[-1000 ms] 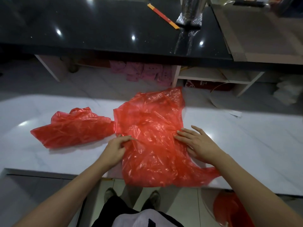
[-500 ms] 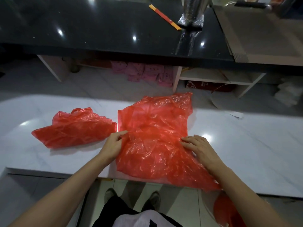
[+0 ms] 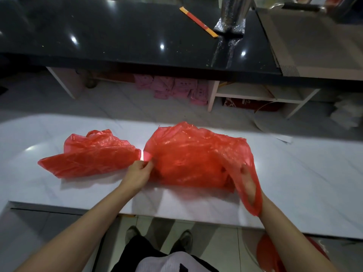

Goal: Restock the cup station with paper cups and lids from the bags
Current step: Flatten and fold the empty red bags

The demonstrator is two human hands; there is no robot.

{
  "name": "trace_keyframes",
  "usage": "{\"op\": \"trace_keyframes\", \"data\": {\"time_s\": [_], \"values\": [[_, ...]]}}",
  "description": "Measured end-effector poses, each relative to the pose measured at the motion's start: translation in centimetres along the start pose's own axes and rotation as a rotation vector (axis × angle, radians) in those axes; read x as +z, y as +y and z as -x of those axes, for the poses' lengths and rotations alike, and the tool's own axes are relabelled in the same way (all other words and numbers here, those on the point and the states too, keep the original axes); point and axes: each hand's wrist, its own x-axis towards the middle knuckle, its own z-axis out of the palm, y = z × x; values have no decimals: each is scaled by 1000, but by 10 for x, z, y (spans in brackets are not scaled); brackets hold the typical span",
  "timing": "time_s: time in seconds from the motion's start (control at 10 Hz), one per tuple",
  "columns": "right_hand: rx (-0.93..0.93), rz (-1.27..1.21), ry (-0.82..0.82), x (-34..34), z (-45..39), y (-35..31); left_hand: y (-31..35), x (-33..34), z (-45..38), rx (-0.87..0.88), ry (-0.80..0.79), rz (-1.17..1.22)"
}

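White tabletop [image 3: 294, 173] carries two flat red bags, large bag [image 3: 196, 158] beside small bag [image 3: 92, 154]. Left hand [image 3: 138, 173] pinches its edge; right hand [image 3: 248, 179] is loosely curled through the handle. No cups or lids visible; bags look emptied.
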Motion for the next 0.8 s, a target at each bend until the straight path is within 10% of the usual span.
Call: {"op": "trace_keyframes", "data": {"time_s": [0.2, 0.6, 0.8], "values": [[59, -95, -81, -4, -17, 14, 10, 1, 10, 198, 199, -110], [80, -445, 25, 0, -8, 10, 66, 41, 22, 1158, 543, -718], [149, -54, 64, 3, -11, -3, 41, 63, -9, 785, 216, -1022]]}}
